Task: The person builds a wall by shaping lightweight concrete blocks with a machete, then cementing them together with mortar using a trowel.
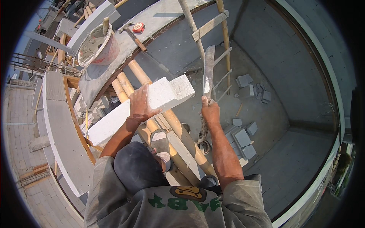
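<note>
A long white aerated concrete block lies slantwise across bamboo poles in front of me. It has a notch cut at its right end. My left hand grips the middle of the block, fingers over its far edge. To the right of the block, my right hand is closed round the handle of a machete. The long, dusty blade points up and away from me, apart from the block.
Beyond the block, a concrete ledge carries a hammer, a red tape measure and a mortar bucket. Bamboo poles span the drop below me. A wooden ladder leans at the far side. Blocks lie on the floor below.
</note>
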`<state>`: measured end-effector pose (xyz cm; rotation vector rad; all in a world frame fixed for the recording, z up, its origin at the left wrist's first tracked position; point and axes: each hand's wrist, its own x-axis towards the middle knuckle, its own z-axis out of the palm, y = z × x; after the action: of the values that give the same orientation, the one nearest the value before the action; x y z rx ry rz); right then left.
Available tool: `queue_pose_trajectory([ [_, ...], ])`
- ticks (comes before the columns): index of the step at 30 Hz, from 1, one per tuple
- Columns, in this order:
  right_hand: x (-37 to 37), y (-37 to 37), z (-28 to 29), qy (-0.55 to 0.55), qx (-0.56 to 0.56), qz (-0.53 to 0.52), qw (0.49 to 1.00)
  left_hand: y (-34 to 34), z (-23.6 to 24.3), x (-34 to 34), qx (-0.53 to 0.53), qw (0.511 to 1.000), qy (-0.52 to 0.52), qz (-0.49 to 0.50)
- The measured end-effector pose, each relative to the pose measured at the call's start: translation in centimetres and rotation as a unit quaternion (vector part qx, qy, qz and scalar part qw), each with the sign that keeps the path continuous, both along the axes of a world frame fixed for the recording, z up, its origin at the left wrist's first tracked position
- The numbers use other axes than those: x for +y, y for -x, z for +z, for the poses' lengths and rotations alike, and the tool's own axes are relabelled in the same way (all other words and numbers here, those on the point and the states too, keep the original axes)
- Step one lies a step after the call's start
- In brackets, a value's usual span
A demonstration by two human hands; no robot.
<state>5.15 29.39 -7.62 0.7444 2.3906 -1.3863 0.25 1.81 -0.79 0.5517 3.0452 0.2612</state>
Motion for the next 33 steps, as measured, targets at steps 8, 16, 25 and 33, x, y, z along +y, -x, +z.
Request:
queue_pose_trajectory([
  [8,0.4,0.4,2.6,-0.031,0.023,0.063,0.997,-0.3,0.5,-1.4,-0.001,1.000,0.009,0.013],
  [16,-0.9,-0.2,0.2,-0.097,-0.012,0.168,0.981,0.3,-0.4,-0.7,-0.001,1.000,0.010,0.025],
  [25,-1.9,-1.6,-1.8,-0.199,0.090,0.186,0.958,-0.1,-0.1,-0.2,0.002,1.000,-0.017,0.008],
  [33,1.6,1.5,2.3,0.032,0.018,-0.114,0.993,0.1,0.1,-0.4,0.014,1.000,-0.012,0.003],
])
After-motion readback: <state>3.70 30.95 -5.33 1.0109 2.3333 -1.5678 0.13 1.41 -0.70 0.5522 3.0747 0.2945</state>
